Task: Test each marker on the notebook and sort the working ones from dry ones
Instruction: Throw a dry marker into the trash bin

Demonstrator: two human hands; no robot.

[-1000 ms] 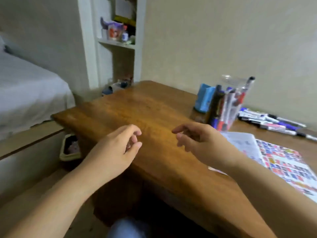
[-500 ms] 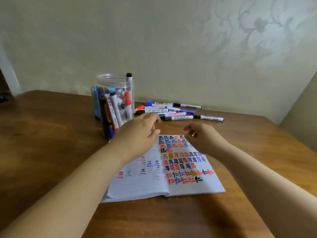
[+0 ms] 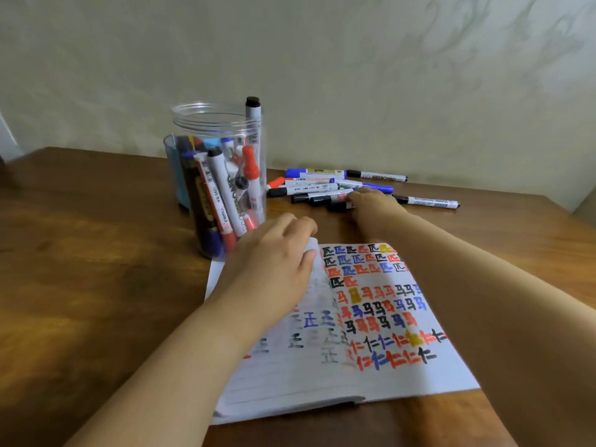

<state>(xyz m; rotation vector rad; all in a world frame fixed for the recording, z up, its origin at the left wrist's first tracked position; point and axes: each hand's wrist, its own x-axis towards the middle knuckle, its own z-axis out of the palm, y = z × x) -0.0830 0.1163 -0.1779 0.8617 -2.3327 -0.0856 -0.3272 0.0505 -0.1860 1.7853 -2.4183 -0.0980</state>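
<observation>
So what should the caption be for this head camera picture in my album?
Left hand resting on the notebook while right hand reaches the loose markers beside the jar.

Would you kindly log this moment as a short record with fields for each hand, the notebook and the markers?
left hand: rests on the open white notebook's left page, near its top edge
right hand: on the loose markers lying on the brown wooden table; grip unclear
notebook: right page covered in red, blue, black and yellow marks
clear plastic jar: upright, holds more markers

White notebook point(image 3: 371, 375) — red, blue, black, yellow marks — brown wooden table point(image 3: 80, 269)
</observation>
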